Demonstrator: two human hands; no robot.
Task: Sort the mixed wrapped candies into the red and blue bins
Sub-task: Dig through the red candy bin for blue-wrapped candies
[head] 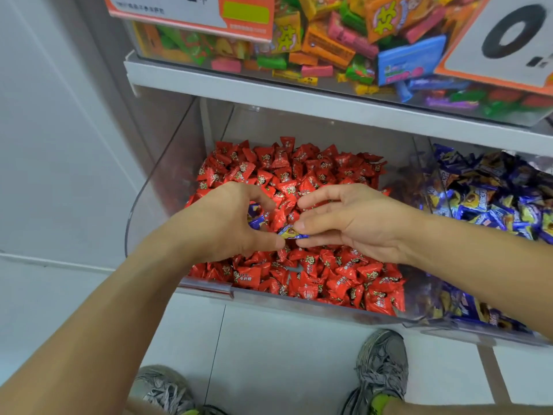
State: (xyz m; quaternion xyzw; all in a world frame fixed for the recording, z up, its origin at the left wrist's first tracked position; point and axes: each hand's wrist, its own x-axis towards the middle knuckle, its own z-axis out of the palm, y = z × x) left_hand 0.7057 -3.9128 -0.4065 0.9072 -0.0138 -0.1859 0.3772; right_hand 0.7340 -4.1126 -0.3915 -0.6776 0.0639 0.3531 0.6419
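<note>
A: Head view, item one: a blue candy (291,232), wrapped, was pinched between thumb and forefinger of the right hand (356,223), held just above the red candies in the middle of the red bin (299,304).

B: And the left hand (221,223)?

A: Curled round a few more blue candies (256,218), which showed between its fingers and palm. Its thumb tip lay right beside the pinched candy; whether it touched the wrapper could not be told. Both hands met over the bin, fingertips nearly together.

B: Bin contents?

A: Red candies (299,175), piled from back wall to front lip, clear plastic walls all round. The other fingers of the right hand were spread loosely above the pinch.

B: Next entry.

A: The blue bin (478,327), directly right of the red one, sharing a clear divider, was filled with blue and yellow wrapped candies (484,202).

B: Above?

A: A white shelf (269,91) carried a clear bin of assorted sweets (329,43) in orange, green, pink and blue, with two orange-edged price cards (191,10) on its front.

B: Below?

A: Pale floor tiles (284,354) and two grey shoes (383,366), toes toward the bins.
</note>
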